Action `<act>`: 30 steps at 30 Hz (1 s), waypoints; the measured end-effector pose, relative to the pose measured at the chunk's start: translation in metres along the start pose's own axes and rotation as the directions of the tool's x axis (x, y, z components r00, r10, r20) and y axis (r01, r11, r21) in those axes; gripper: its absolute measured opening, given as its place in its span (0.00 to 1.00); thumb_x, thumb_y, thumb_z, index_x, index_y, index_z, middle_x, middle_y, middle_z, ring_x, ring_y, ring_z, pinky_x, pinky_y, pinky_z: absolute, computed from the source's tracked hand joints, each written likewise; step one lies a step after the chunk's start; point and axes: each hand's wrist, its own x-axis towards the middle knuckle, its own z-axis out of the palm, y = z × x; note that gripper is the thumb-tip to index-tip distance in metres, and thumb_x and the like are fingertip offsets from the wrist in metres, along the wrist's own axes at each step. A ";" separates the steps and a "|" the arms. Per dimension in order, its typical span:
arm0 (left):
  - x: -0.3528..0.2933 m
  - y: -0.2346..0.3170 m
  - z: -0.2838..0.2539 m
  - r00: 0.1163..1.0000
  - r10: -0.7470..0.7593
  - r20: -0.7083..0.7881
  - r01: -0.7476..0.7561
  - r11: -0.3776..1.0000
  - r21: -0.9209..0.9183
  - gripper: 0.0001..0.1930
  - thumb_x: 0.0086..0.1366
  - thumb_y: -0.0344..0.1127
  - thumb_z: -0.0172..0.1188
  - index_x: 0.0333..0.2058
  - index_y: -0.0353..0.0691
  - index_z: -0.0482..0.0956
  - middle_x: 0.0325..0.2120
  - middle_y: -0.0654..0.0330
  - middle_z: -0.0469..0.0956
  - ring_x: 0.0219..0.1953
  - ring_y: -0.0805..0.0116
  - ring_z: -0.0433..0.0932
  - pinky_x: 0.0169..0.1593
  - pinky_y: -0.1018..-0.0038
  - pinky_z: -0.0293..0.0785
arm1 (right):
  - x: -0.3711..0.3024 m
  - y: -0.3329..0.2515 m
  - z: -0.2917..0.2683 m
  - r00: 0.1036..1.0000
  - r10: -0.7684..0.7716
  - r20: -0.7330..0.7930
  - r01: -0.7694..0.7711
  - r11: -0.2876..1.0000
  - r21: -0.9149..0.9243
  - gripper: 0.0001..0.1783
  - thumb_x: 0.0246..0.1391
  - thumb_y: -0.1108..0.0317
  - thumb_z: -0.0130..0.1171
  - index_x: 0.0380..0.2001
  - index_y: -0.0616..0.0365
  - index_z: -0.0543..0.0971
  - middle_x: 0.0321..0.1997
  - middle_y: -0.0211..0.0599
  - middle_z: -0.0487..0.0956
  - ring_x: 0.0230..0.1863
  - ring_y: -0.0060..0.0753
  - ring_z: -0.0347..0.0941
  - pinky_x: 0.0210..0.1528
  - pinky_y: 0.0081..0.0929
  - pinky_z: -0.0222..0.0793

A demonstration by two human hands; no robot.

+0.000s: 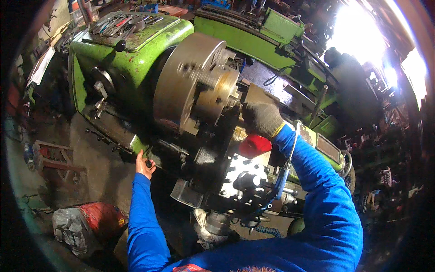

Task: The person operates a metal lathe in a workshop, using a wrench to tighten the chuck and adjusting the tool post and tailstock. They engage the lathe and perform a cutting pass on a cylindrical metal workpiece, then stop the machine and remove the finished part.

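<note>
My bare left hand (145,166) has its fingers closed round a black-knobbed lever (148,163) at the front of the green lathe (136,68). On my right hand (264,119) is a grey knit glove. It is closed, close to the right-hand face of a round metal workpiece (217,96); its fingertips and whatever they hold are hidden. The big steel chuck (186,72) carries the workpiece in its jaws. A red cloth-like thing (255,146) lies just below the glove, beside the tool post block (242,174).
Wrenches and other hand tools (122,25) lie on the headstock top. A thin hose with a blue air gun (282,181) hangs by my right forearm. Bags (90,224) and a reddish metal frame (56,156) are on the floor at left. Another green machine (253,38) stands behind.
</note>
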 end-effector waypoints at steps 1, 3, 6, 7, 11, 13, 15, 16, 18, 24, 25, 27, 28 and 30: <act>-0.004 -0.002 0.006 0.999 0.015 -0.033 -0.016 0.999 -0.037 0.61 0.56 0.76 0.66 0.74 0.35 0.55 0.41 0.58 0.71 0.45 0.60 0.71 0.59 0.56 0.65 | -0.002 0.002 0.007 0.993 -0.082 -0.082 0.079 0.996 -0.039 0.18 0.44 0.55 0.74 0.37 0.50 0.83 0.32 0.48 0.83 0.34 0.61 0.81 0.37 0.52 0.76; -0.004 -0.007 0.008 0.999 0.039 -0.031 -0.041 0.998 -0.045 0.59 0.58 0.77 0.64 0.71 0.34 0.57 0.39 0.56 0.73 0.43 0.59 0.72 0.59 0.55 0.66 | -0.011 0.001 0.003 0.993 -0.020 -0.118 0.028 0.997 0.071 0.17 0.53 0.53 0.69 0.44 0.47 0.85 0.36 0.47 0.85 0.37 0.59 0.83 0.39 0.52 0.77; -0.001 -0.008 0.008 0.997 0.070 -0.040 -0.073 0.994 -0.078 0.59 0.57 0.76 0.64 0.73 0.36 0.55 0.40 0.57 0.71 0.43 0.59 0.71 0.61 0.54 0.65 | -0.007 0.003 -0.007 0.992 0.053 -0.113 -0.043 0.995 0.090 0.17 0.60 0.53 0.64 0.47 0.48 0.86 0.36 0.48 0.86 0.38 0.59 0.84 0.40 0.52 0.78; -0.001 -0.008 0.008 0.996 0.078 -0.042 -0.082 0.993 -0.088 0.61 0.57 0.75 0.65 0.75 0.37 0.54 0.40 0.58 0.70 0.44 0.59 0.71 0.61 0.53 0.65 | -0.003 0.004 -0.009 0.991 0.103 -0.085 -0.098 0.994 0.056 0.16 0.60 0.53 0.63 0.46 0.48 0.86 0.35 0.48 0.86 0.38 0.59 0.84 0.40 0.53 0.78; -0.003 -0.006 0.006 0.998 0.026 -0.050 -0.028 0.999 -0.045 0.61 0.56 0.76 0.65 0.75 0.38 0.54 0.44 0.58 0.69 0.45 0.58 0.70 0.63 0.50 0.64 | 0.000 0.008 -0.010 0.967 0.222 -0.124 -0.213 0.973 0.088 0.17 0.61 0.55 0.59 0.44 0.52 0.86 0.35 0.51 0.86 0.38 0.60 0.84 0.42 0.53 0.79; -0.009 -0.002 0.010 1.000 0.011 -0.023 -0.011 1.000 0.002 0.62 0.55 0.77 0.66 0.75 0.39 0.54 0.47 0.57 0.68 0.47 0.56 0.69 0.64 0.49 0.63 | 0.001 0.016 -0.004 0.939 0.311 -0.144 -0.263 0.923 0.279 0.17 0.61 0.56 0.58 0.45 0.53 0.86 0.35 0.51 0.87 0.38 0.59 0.85 0.43 0.52 0.80; -0.008 0.001 0.011 0.999 -0.011 -0.032 0.009 0.998 -0.057 0.62 0.55 0.77 0.66 0.75 0.39 0.53 0.54 0.57 0.66 0.49 0.54 0.67 0.63 0.50 0.64 | 0.013 0.027 0.008 0.911 0.396 -0.112 -0.296 0.819 0.491 0.18 0.60 0.57 0.57 0.46 0.54 0.86 0.35 0.52 0.87 0.38 0.58 0.85 0.44 0.51 0.80; -0.006 0.002 0.010 0.999 -0.021 -0.039 0.018 0.996 -0.088 0.62 0.55 0.76 0.66 0.75 0.40 0.53 0.57 0.56 0.65 0.50 0.53 0.66 0.63 0.50 0.65 | 0.016 0.031 0.006 0.906 0.392 -0.163 -0.285 0.847 0.448 0.17 0.60 0.58 0.57 0.43 0.56 0.86 0.34 0.51 0.87 0.36 0.54 0.85 0.42 0.48 0.81; -0.004 0.001 0.012 0.997 0.002 -0.077 -0.012 0.990 -0.139 0.62 0.55 0.76 0.66 0.76 0.40 0.53 0.62 0.57 0.62 0.51 0.53 0.65 0.63 0.51 0.65 | 0.025 0.036 -0.001 0.892 0.369 -0.263 -0.264 0.895 0.361 0.15 0.59 0.60 0.57 0.37 0.60 0.85 0.32 0.49 0.87 0.31 0.46 0.86 0.40 0.41 0.82; -0.016 -0.006 0.012 0.996 0.079 -0.051 -0.085 0.987 -0.137 0.62 0.58 0.73 0.66 0.78 0.40 0.48 0.76 0.58 0.50 0.57 0.48 0.66 0.65 0.56 0.65 | 0.032 0.086 0.006 0.998 0.016 -0.067 -0.020 0.999 -0.049 0.16 0.58 0.59 0.60 0.43 0.53 0.88 0.46 0.49 0.86 0.49 0.53 0.83 0.50 0.44 0.79; -0.026 -0.009 0.014 0.993 0.106 -0.054 -0.111 0.987 -0.119 0.62 0.60 0.72 0.65 0.79 0.40 0.47 0.78 0.57 0.47 0.60 0.46 0.66 0.66 0.55 0.65 | 0.026 0.085 0.003 0.973 0.217 -0.079 -0.194 0.953 0.233 0.16 0.58 0.58 0.60 0.43 0.53 0.88 0.45 0.49 0.86 0.49 0.53 0.83 0.51 0.44 0.78; -0.042 -0.013 0.012 0.987 0.149 -0.058 -0.153 0.986 -0.070 0.60 0.63 0.72 0.63 0.79 0.41 0.45 0.80 0.54 0.45 0.68 0.44 0.64 0.69 0.53 0.62 | 0.006 0.080 -0.013 0.933 0.354 -0.068 -0.259 0.789 0.558 0.16 0.59 0.59 0.62 0.46 0.53 0.88 0.39 0.44 0.87 0.40 0.44 0.84 0.46 0.38 0.79; -0.052 -0.019 0.001 0.983 0.173 -0.067 -0.176 0.983 -0.044 0.59 0.64 0.71 0.62 0.79 0.41 0.45 0.80 0.53 0.45 0.71 0.44 0.61 0.71 0.52 0.61 | -0.004 0.073 -0.026 0.925 0.378 -0.030 -0.262 0.696 0.668 0.16 0.60 0.60 0.64 0.48 0.53 0.88 0.34 0.38 0.86 0.34 0.32 0.81 0.42 0.32 0.78; -0.066 -0.041 -0.020 0.976 0.201 -0.080 -0.197 0.979 0.056 0.55 0.68 0.71 0.59 0.79 0.44 0.47 0.79 0.47 0.50 0.78 0.43 0.54 0.75 0.48 0.55 | -0.032 0.071 -0.048 0.882 0.468 0.048 -0.330 0.542 0.773 0.15 0.61 0.62 0.65 0.50 0.52 0.87 0.33 0.33 0.85 0.32 0.25 0.78 0.39 0.30 0.77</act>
